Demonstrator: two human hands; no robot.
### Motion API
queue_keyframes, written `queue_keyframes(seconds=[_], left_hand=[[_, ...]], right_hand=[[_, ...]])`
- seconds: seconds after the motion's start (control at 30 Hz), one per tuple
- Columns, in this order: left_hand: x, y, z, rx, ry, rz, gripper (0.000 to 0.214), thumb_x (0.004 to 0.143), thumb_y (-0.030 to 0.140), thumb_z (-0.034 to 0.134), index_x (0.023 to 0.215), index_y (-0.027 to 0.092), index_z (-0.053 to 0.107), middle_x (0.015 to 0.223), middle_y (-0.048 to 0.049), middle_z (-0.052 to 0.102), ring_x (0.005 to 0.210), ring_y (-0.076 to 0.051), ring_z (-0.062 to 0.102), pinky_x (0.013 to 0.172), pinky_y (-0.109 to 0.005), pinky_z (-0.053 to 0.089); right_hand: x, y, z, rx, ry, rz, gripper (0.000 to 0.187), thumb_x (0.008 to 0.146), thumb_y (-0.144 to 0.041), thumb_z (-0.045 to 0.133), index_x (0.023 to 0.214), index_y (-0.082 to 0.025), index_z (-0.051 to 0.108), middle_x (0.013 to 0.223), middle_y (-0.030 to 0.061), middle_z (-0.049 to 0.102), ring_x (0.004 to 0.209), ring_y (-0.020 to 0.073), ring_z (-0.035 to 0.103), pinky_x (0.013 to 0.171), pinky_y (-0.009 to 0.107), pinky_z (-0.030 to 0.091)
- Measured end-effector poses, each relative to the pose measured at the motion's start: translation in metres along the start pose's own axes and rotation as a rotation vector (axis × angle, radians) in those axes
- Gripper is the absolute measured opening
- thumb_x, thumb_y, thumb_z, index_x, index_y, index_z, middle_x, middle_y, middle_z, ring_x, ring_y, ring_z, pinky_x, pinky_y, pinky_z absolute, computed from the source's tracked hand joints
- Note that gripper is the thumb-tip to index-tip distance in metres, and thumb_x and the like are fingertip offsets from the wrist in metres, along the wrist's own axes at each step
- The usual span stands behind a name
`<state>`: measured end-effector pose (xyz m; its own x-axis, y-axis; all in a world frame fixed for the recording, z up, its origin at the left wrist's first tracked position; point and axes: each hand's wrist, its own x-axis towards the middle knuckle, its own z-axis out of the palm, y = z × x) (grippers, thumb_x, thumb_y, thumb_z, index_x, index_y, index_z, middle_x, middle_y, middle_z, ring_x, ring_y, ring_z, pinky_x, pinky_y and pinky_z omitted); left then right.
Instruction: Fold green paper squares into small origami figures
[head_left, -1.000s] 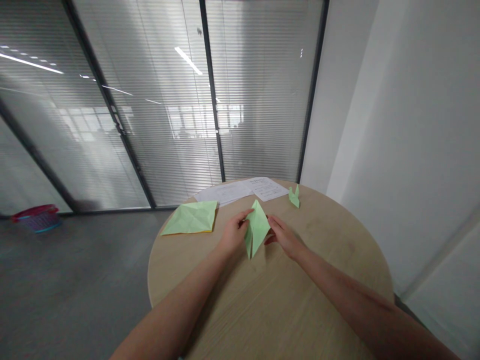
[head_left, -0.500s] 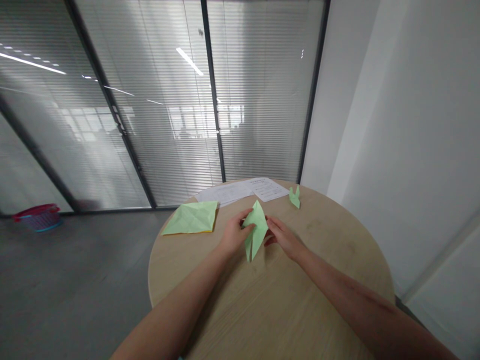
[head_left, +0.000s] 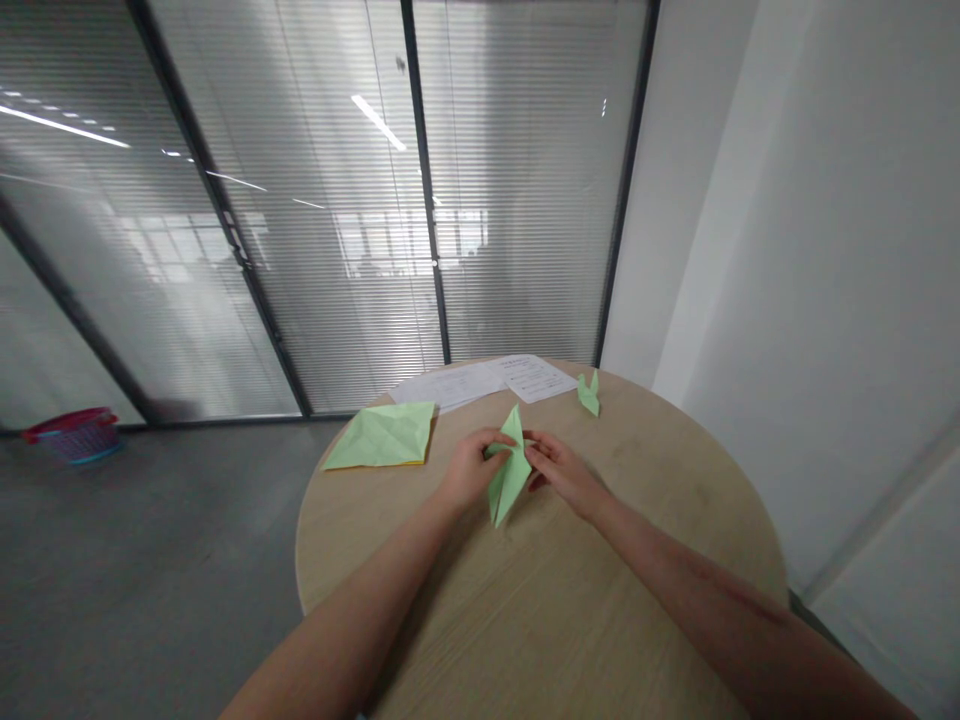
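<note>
A pale green folded paper (head_left: 510,485), long and diamond-shaped with a slit toward its lower point, is held up between both hands above the table. My left hand (head_left: 474,465) pinches it from the left, thumb and finger on its front face. At its right edge, my right hand (head_left: 559,468) grips the paper with thumb and fingertips; some of those fingers are hidden behind it. Farther back to the right stands a small green origami figure (head_left: 589,394) with pointed tips, apart from both hands.
The round wooden table (head_left: 615,560) fills the middle. On its left lie creased green sheets (head_left: 380,437) with a yellow edge beneath. White printed pages (head_left: 536,378) lie at the back. A red and blue basket (head_left: 79,436) is on the floor, and glass partitions (head_left: 360,250) rise behind.
The folded paper has become narrower, its right side pressed inward. My right fingers have shifted onto that edge, and my left fingertips have moved farther over the front.
</note>
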<state>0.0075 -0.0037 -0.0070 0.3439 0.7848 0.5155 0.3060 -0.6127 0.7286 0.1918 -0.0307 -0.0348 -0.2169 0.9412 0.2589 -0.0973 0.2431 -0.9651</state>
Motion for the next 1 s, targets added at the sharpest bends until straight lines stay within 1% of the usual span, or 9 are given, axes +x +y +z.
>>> queue_keyframes(seconds=[0.07, 0.1, 0.23, 0.33, 0.47, 0.6, 0.77, 1.0], left_hand=[[-0.0001, 0.0024, -0.0004, 0.013, -0.035, 0.042, 0.023, 0.078, 0.009, 0.057, 0.090, 0.019, 0.074, 0.104, -0.0075, 0.069, 0.097, -0.021, 0.064, 0.091, -0.035, 0.048], [-0.0003, 0.0033, -0.0005, 0.019, -0.051, 0.055, 0.025, 0.078, 0.008, 0.057, 0.091, 0.019, 0.075, 0.107, -0.0082, 0.068, 0.099, -0.021, 0.063, 0.092, -0.035, 0.048], [-0.0021, 0.0040, -0.0003, 0.055, -0.094, 0.069, 0.040, 0.079, 0.005, 0.054, 0.110, 0.021, 0.072, 0.115, -0.0088, 0.063, 0.107, -0.022, 0.059, 0.098, -0.036, 0.044], [-0.0031, 0.0029, -0.0002, 0.079, -0.093, 0.062, 0.042, 0.081, 0.005, 0.052, 0.114, 0.021, 0.071, 0.115, -0.0089, 0.062, 0.107, -0.021, 0.059, 0.099, -0.036, 0.044], [-0.0023, 0.0028, -0.0011, 0.107, -0.084, 0.077, 0.038, 0.082, 0.006, 0.050, 0.107, 0.022, 0.074, 0.111, -0.0083, 0.062, 0.105, -0.021, 0.059, 0.096, -0.035, 0.046], [0.0000, 0.0035, -0.0022, 0.134, -0.086, 0.087, 0.036, 0.081, 0.005, 0.050, 0.100, 0.022, 0.076, 0.111, -0.0085, 0.063, 0.104, -0.022, 0.060, 0.094, -0.035, 0.048], [0.0009, 0.0032, -0.0020, 0.147, -0.091, 0.079, 0.036, 0.079, 0.003, 0.050, 0.093, 0.021, 0.078, 0.111, -0.0085, 0.064, 0.103, -0.021, 0.061, 0.094, -0.035, 0.048], [0.0011, -0.0005, -0.0011, 0.164, -0.092, 0.088, 0.040, 0.077, 0.001, 0.047, 0.091, 0.023, 0.078, 0.114, -0.0061, 0.064, 0.104, -0.020, 0.060, 0.097, -0.034, 0.047]], right_hand=[[0.0001, 0.0004, 0.0000, -0.005, 0.002, 0.002, 0.048, 0.085, -0.047, 0.060, 0.125, -0.023, 0.054, 0.084, 0.0027, 0.060, 0.071, 0.0152, 0.060, 0.055, 0.024, 0.052], [0.0002, 0.0008, -0.0001, -0.010, 0.004, 0.004, 0.047, 0.085, -0.047, 0.059, 0.125, -0.022, 0.054, 0.084, 0.0027, 0.060, 0.071, 0.0152, 0.060, 0.055, 0.025, 0.052], [0.0005, 0.0025, -0.0001, -0.022, 0.007, 0.015, 0.041, 0.088, -0.046, 0.053, 0.122, -0.023, 0.056, 0.089, 0.0040, 0.063, 0.072, 0.0163, 0.062, 0.055, 0.025, 0.052], [-0.0002, 0.0011, 0.0003, -0.002, -0.011, 0.011, 0.037, 0.090, -0.043, 0.052, 0.121, -0.024, 0.056, 0.093, 0.0047, 0.063, 0.076, 0.0168, 0.063, 0.056, 0.025, 0.052], [-0.0022, -0.0026, 0.0006, 0.042, -0.081, 0.004, 0.040, 0.086, -0.036, 0.058, 0.124, -0.025, 0.053, 0.100, 0.0048, 0.062, 0.077, 0.0161, 0.062, 0.057, 0.025, 0.052], [-0.0042, -0.0052, 0.0011, 0.021, -0.140, -0.014, 0.042, 0.083, -0.034, 0.061, 0.123, -0.023, 0.052, 0.101, 0.0058, 0.062, 0.079, 0.0162, 0.062, 0.058, 0.025, 0.052], [-0.0050, -0.0061, 0.0021, 0.007, -0.133, -0.016, 0.043, 0.083, -0.035, 0.061, 0.123, -0.022, 0.053, 0.100, 0.0063, 0.061, 0.079, 0.0161, 0.060, 0.057, 0.025, 0.052], [-0.0031, -0.0022, 0.0009, 0.016, -0.120, -0.016, 0.041, 0.085, -0.036, 0.058, 0.123, -0.023, 0.054, 0.105, 0.0074, 0.062, 0.079, 0.0163, 0.061, 0.057, 0.026, 0.053]])
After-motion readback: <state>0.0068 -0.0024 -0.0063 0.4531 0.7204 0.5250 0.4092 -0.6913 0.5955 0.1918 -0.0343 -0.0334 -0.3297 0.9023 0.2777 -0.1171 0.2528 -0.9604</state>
